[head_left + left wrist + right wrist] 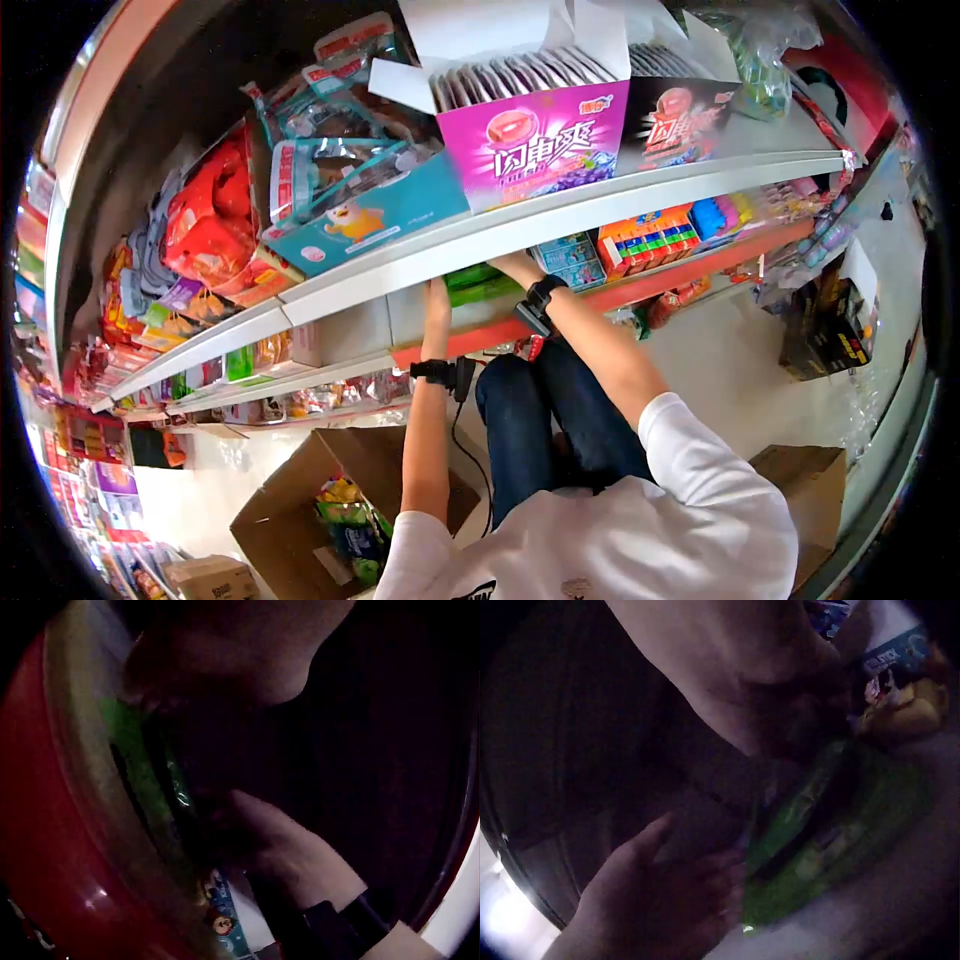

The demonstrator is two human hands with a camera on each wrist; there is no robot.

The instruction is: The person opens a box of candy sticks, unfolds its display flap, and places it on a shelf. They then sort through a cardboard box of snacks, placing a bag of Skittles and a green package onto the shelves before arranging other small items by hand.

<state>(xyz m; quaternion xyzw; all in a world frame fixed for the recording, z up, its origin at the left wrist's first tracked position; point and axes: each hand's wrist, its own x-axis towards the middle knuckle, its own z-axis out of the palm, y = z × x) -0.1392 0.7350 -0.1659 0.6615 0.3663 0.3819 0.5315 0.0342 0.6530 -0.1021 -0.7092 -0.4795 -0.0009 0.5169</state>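
- Left hand (437, 296) is reaching under the white shelf (600, 195) into the tier below; fingers lie on the green packets (478, 283), but whether they curl round one I cannot tell, too dark.
- Right hand (518, 267) is in the same shelf gap, just beside the left; in the right wrist view it sits against the packets, grip unclear, fingers mostly hidden.
- Both wrists wear black straps with cameras.
- Green packets (825, 840) stand in a row on edge in the shaded tier, long axis running back into the shelf, front ends facing the aisle.
- Handling, my guess: glossy film pouches, light, soft, a bit slippery, crushable; best pinched on the flat sides near the front edge, or squeezed as a stack between both palms.
- Next to them: blue cartoon-printed boxes (570, 258) to the right, a red shelf edge strip (470, 340) below.
- Above: purple candy display box (540, 135) on the white shelf.
- On the floor: open cardboard box (330, 500) with snack bags.
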